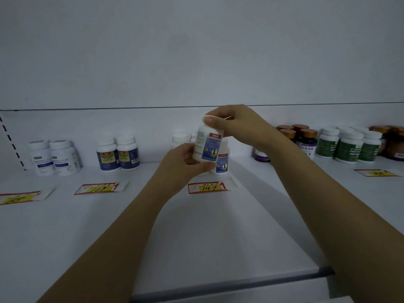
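I am holding the bottle (207, 143) mid-frame, my left hand (183, 162) gripping its base and my right hand (229, 121) pinching its cap (tilted slightly). If I am lowering it carelessly, it could topple the matching bottle (222, 162) standing just behind.

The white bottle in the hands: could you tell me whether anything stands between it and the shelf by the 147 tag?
Nothing visible does. The left hand and right hand hold the white bottle above the shelf behind the 147 tag; a matching bottle stands behind it.

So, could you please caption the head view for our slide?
A white bottle held over a stocked shelf, left hand at its base, right hand on its cap.
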A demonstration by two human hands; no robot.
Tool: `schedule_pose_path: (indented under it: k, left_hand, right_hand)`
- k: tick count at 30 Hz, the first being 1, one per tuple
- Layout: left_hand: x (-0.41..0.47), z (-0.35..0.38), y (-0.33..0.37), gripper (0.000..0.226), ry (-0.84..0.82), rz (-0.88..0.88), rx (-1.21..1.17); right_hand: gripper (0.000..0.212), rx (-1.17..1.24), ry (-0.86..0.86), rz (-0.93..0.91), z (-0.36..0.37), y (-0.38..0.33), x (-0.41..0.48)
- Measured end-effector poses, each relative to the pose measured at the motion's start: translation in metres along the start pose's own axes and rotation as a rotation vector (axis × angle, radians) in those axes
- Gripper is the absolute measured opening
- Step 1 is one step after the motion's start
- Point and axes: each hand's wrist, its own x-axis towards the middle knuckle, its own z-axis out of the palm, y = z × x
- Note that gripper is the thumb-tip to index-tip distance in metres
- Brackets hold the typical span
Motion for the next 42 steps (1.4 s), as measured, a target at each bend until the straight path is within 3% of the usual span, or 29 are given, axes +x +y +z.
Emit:
schedule_pose_path:
  k: [3,6,14,23,33,38,42]
  left_hand:
    - [-0.005,-0.003,-0.005,0.046,0.100,-0.008,0.145]
    - [-0.012,-0.006,-0.013,0.046,0.149,-0.011,0.495]
    - [-0.010,-0.011,-0.050,0.059,-0.126,-0.311,1.044]
    - [-0.010,-0.008,-0.053,0.059,-0.186,-0.343,1.076]
    - [-0.009,-0.007,-0.052,0.060,-0.229,-0.380,1.083]
    - [-0.005,-0.009,-0.055,0.060,-0.201,-0.405,1.041]
    - [0.000,-0.014,-0.053,0.056,-0.119,-0.348,1.142]
  right_hand:
    - [0.032,-0.081,0.047,-0.008,-0.015,-0.015,0.017]
    - [0.032,-0.214,0.123,-0.046,-0.027,-0.031,0.037]
    - [0.038,-0.523,0.091,0.038,-0.007,-0.008,0.078]
    - [0.033,-0.614,-0.025,0.166,0.020,0.041,0.077]
    - [0.033,-0.544,-0.086,0.313,0.027,0.049,0.077]
    - [0.026,-0.585,-0.070,0.268,0.012,0.040,0.068]
    - [0.014,-0.654,-0.074,0.190,-0.012,0.033,0.057]
